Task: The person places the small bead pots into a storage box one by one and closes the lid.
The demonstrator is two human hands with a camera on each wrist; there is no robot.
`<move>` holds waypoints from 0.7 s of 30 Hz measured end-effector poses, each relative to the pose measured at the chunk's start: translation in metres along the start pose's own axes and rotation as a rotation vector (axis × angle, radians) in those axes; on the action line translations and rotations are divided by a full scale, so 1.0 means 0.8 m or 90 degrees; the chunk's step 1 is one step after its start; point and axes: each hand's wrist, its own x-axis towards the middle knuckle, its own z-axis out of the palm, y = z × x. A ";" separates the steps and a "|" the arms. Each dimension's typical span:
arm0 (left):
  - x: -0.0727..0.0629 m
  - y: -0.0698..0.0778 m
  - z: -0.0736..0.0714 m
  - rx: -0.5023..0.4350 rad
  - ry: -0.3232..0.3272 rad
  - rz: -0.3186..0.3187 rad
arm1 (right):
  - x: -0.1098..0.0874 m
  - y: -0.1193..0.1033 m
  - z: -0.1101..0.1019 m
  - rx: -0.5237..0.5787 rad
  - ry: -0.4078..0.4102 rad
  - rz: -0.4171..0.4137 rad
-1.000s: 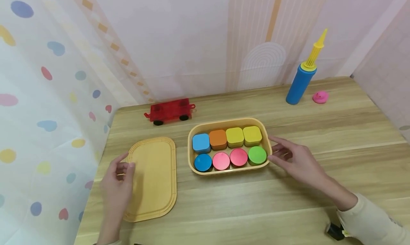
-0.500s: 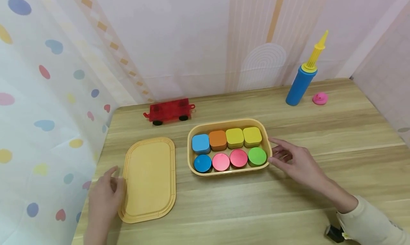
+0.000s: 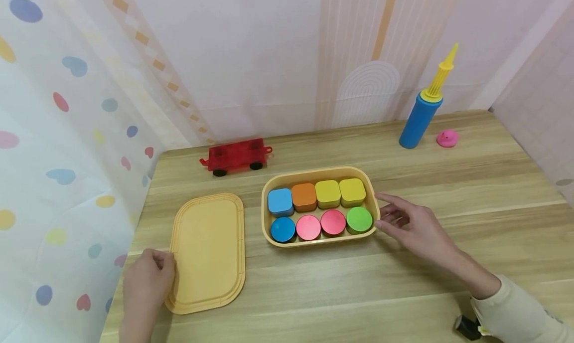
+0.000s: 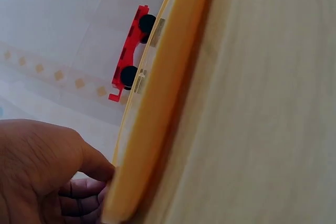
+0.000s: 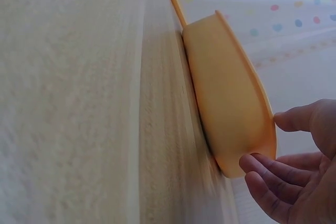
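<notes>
A yellow-tan oblong box (image 3: 319, 242) holds several lidded pieces: square-topped ones in blue, orange and yellow along the back row, round-topped ones in blue, pink and green along the front row. At its right end, my right hand (image 3: 419, 228) touches the box with thumb and fingertips spread apart. In the right wrist view, the thumb meets the rim and fingertips lie against the outer wall (image 5: 226, 87). A flat tan lid (image 3: 208, 248) lies left of the box. My left hand (image 3: 148, 285) pinches its left edge between thumb and curled fingers; some fingertips are hidden.
A red toy wagon (image 3: 236, 155) stands behind the lid on the wooden table (image 3: 314, 293). At the back right are a blue and yellow hand pump (image 3: 421, 116) and a pink toy duck (image 3: 447, 138). A small black object (image 3: 467, 328) is beside the right sleeve.
My left hand has slid from the lid's upper left edge down to its lower left edge, and its fingers have closed there. The right hand stays at the box.
</notes>
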 end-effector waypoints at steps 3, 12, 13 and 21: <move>0.000 0.002 -0.004 -0.014 0.028 -0.006 | 0.000 0.000 0.000 0.002 0.000 -0.004; 0.010 0.008 -0.024 -0.244 0.112 -0.105 | 0.001 -0.001 -0.003 -0.002 0.006 -0.007; 0.011 0.009 -0.026 -0.272 0.111 -0.123 | 0.001 -0.001 -0.004 -0.002 0.008 -0.009; 0.014 0.033 -0.050 -0.437 0.103 -0.190 | 0.008 -0.004 -0.013 -0.004 0.059 -0.032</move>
